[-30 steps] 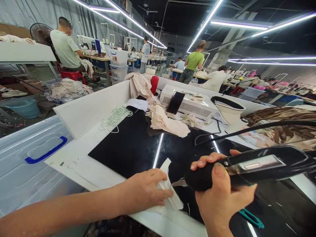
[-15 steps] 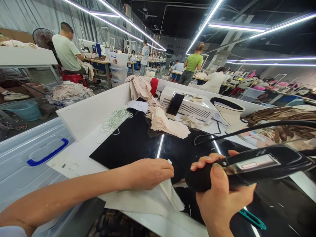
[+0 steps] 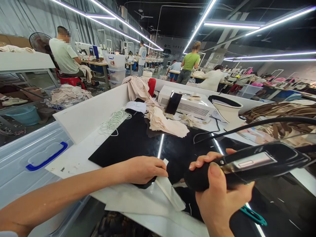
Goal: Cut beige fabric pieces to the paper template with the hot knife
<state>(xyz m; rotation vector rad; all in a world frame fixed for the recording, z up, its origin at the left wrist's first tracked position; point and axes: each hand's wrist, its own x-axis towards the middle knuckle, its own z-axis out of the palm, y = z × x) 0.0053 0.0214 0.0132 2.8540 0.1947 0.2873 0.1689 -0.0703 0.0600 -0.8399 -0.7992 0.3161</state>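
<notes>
White strip (image 3: 171, 194) pinched in left grip (image 3: 145, 169), near black board (image 3: 123, 144) edge; right grip (image 3: 221, 194), gap between, wrapped round black tool (image 3: 283, 159).

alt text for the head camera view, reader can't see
Right hand holding a black tool over a black board, left hand touching a pale strip. Beyond are cloth pieces, a phone before a white box, and people further back.

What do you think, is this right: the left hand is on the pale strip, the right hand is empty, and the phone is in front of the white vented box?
Not quite: the right hand isn't empty. The head view shows it gripping a black handheld tool. The left hand, pale strip, phone and white vented box are as you say.
</notes>
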